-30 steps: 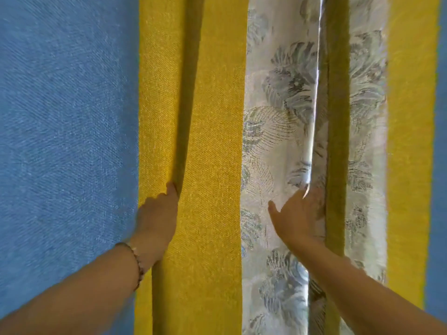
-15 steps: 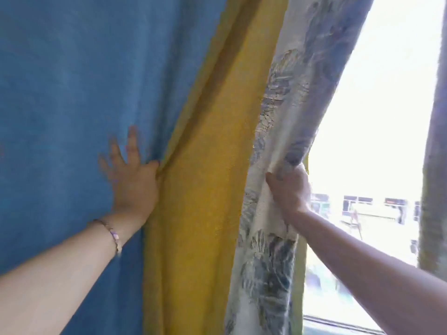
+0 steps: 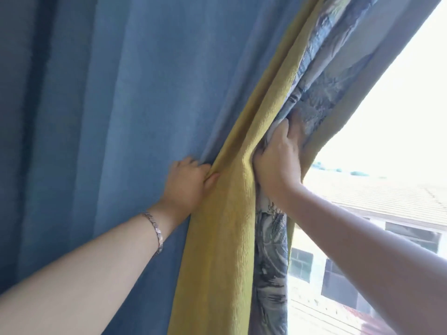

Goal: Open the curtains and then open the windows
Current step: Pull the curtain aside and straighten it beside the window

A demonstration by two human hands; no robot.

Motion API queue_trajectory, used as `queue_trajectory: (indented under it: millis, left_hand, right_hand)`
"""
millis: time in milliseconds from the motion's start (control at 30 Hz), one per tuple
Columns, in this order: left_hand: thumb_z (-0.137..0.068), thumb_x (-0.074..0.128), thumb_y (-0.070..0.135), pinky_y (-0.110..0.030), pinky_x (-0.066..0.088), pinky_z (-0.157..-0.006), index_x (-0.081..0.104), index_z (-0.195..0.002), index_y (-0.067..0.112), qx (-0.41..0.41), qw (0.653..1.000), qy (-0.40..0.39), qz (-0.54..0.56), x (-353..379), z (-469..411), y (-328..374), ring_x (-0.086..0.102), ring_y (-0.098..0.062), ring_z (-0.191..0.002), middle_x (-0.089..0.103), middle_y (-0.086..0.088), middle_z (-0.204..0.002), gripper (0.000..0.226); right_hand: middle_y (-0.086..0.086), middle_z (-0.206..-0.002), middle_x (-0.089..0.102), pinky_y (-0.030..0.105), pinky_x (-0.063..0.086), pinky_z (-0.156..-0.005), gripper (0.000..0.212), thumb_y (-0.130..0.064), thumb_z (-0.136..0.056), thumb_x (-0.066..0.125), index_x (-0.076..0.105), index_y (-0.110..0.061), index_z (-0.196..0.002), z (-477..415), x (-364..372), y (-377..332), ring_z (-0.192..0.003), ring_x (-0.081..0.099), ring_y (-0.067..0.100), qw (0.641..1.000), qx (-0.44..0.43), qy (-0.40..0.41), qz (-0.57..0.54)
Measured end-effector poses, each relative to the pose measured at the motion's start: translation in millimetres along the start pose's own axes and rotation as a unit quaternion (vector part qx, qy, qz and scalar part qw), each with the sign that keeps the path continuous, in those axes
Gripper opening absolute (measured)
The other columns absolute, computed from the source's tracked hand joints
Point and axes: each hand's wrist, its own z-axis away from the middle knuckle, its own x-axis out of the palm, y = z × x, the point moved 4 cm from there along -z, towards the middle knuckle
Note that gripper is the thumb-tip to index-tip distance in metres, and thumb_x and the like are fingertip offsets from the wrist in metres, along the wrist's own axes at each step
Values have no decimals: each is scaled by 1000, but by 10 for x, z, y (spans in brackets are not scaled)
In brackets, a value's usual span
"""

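Curtain [image 3: 225, 238] bunched toward centre-left, w/ three bands side by side: blue [image 3: 121, 117] on left, yellow down the middle, leaf-print strip [image 3: 271, 274] on right edge. Folds running diagonally from upper right down to the hands.

Left hand [image 3: 186, 187] at the seam btwn blue and yellow, fingers curled and pressed together into the fold, thumb lying against yellow cloth. Gripping or just pushing: cannot tell. Bracelet [image 3: 154, 230] on left wrist.

Right hand [image 3: 278, 163] just right of the yellow band, closed around gathered printed cloth, fingers tucked into the fabric, thumb up along the fold. Hands near each other, yellow band btwn them.

Window [image 3: 387, 131] uncovered on right side, very bright, frame and latch not visible. Thru glass: tiled roof [image 3: 387, 199] and a building w/ dark window openings [image 3: 338, 281], far off.
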Motion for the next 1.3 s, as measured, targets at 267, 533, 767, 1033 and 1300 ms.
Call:
queue_trajectory:
  millis: [267,533,767,1033,1300]
  left_hand:
    - [-85,53,18,-37,34,-89,69,-86,6,114,989,-32,-90,78,-320,-1529,53,-27,-116,69,-14,-100,20]
    - [-81,62,4,-36,33,-94,68,-108,18,118,956,-64,-261,109,-623,-3532,41,-19,-132,65,-6,-120,31]
    - [-83,54,-1,-38,34,-96,68,-104,11,45,926,-102,-360,217,-706,-5063,44,-24,-127,63,-11,-123,29]
    - [-91,49,17,-32,35,-84,67,-93,12,-32,865,-169,-471,480,-858,-6382,53,-24,-108,68,-6,-102,19]
    - [-86,53,3,-30,36,-88,66,-101,16,-99,831,-184,-515,845,-1039,-7140,53,-21,-108,66,-3,-104,24]
  right_hand:
    - [17,-158,7,42,39,-101,30,2,-78,54,29,-13,-82,-259,1557,-628,-142,23,35,975,-105,-181,71]
    - [14,-156,16,41,30,-110,50,8,-78,50,44,-7,-125,-550,3320,-1439,-145,15,26,936,-201,-227,181]
    - [17,-159,1,40,17,-118,60,5,-85,48,33,-11,-142,-583,4944,-2126,-147,-2,26,916,-249,-248,195]
    - [15,-159,-6,40,15,-118,61,-2,-90,47,27,-16,-145,-674,6585,-2526,-147,-5,25,901,-283,-286,162]
    - [14,-159,-7,43,20,-115,52,-1,-91,42,32,-11,-141,-838,7564,-2767,-147,-7,24,905,-291,-300,84]
